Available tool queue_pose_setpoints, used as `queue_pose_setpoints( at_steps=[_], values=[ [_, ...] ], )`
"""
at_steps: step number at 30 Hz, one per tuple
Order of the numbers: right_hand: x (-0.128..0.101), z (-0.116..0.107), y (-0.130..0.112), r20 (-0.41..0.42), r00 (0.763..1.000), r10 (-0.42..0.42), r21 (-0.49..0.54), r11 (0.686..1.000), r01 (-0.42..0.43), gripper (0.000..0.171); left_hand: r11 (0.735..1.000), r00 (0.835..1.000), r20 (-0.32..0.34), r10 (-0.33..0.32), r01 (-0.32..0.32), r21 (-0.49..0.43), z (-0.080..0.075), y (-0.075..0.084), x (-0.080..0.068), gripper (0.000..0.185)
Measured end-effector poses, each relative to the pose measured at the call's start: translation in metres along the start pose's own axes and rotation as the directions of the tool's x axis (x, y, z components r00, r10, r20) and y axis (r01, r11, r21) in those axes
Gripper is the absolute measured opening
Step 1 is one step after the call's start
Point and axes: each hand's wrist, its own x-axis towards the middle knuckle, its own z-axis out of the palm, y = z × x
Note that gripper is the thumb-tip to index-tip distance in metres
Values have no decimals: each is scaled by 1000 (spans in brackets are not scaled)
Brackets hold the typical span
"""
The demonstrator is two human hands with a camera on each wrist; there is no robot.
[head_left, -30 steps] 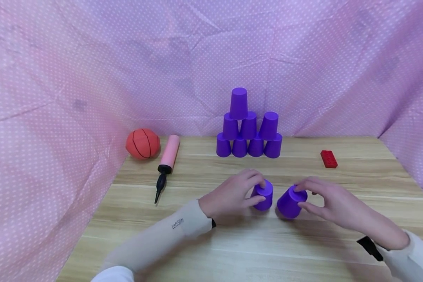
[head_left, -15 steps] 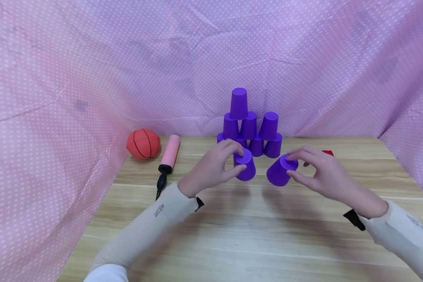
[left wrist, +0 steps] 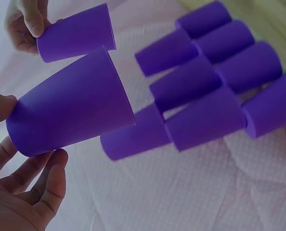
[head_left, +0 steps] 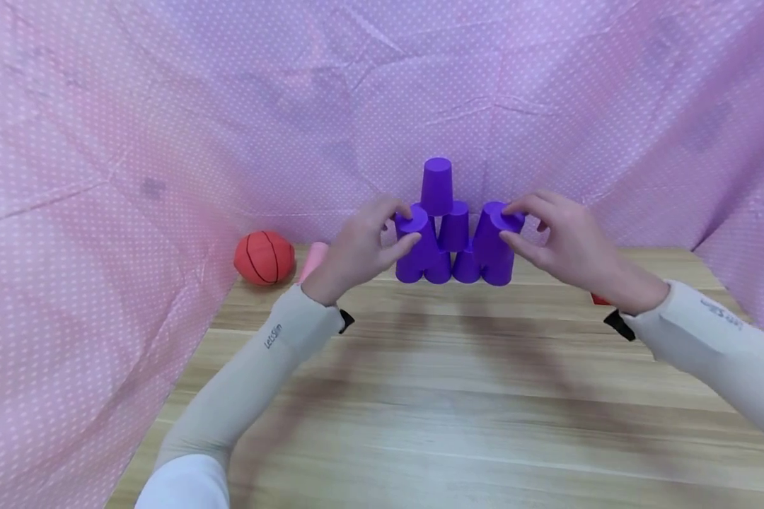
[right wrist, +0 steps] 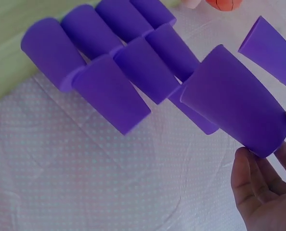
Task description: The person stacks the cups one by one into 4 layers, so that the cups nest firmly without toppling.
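Observation:
My left hand (head_left: 363, 244) pinches an upside-down purple cup (head_left: 418, 239) round its base, thumb and fingers on either side. In the same way my right hand (head_left: 563, 237) grips another purple cup (head_left: 489, 239), tilted a little. Both cups are in the air before a pyramid of purple cups and hide part of it in the head view. One cup (head_left: 437, 187) tops the pyramid, over a middle row with a visible cup (head_left: 454, 227) and a bottom row of several. The left wrist view shows the left-held cup (left wrist: 68, 103) close up; the right wrist view shows the right-held cup (right wrist: 237, 101).
An orange-red basketball (head_left: 264, 258) sits at the table's back left. Beside it a pink hand pump (head_left: 314, 260) is mostly hidden by my left arm. A red block (head_left: 600, 300) peeks from under my right wrist. Pink dotted cloth (head_left: 331, 106) hangs behind the wooden table (head_left: 420, 424).
Both hands have lifted the two cups off the table and carried them forward and up, to in front of the pyramid. The stacked cups keep their places.

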Motion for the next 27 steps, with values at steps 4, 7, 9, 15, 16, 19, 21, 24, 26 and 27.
queue_pose_setpoints(
  at_steps=[4, 7, 9, 15, 16, 19, 21, 24, 26, 27],
  values=[
    [18, -1, 4, 9, 1000, 29, -5, 1000, -29, 26, 1000, 1000, -23, 5, -5, -3, -6, -7, 14, 25],
    [30, 2, 9, 16, 998, 58, -12, 998, -58, 26, 1000, 999, -32, 17, -17, 24, -11, -11, 25, 24],
    [38, 5, 14, 18, 997, 79, -17, 997, -79, 25, 998, 1000, -25, 13, -11, 57, -13, -12, 33, 24],
    [57, 14, 31, 69, 979, 190, -47, 981, -187, 26, 990, 999, -16, -51, 53, 130, -20, -17, 60, 26],
    [59, 16, 33, 87, 973, 215, -48, 976, -212, 26, 989, 998, -20, -62, 64, 134, -20, -17, 64, 26],
    [66, 21, 41, 144, 951, 273, -47, 962, -269, 28, 985, 995, -30, -96, 99, 142, -20, -18, 77, 28],
    [70, 24, 46, 168, 943, 288, -41, 958, -285, 28, 981, 992, -31, -121, 124, 151, -19, -19, 85, 29],
    [73, 30, 53, 188, 937, 296, -30, 955, -296, 27, 973, 987, -29, -158, 161, 165, -16, -19, 96, 30],
    [74, 33, 57, 197, 932, 303, -27, 952, -304, 28, 969, 984, -32, -177, 180, 167, -16, -20, 102, 30],
    [75, 34, 58, 203, 929, 308, -27, 951, -309, 28, 967, 982, -33, -188, 191, 169, -16, -21, 105, 30]
  ],
)
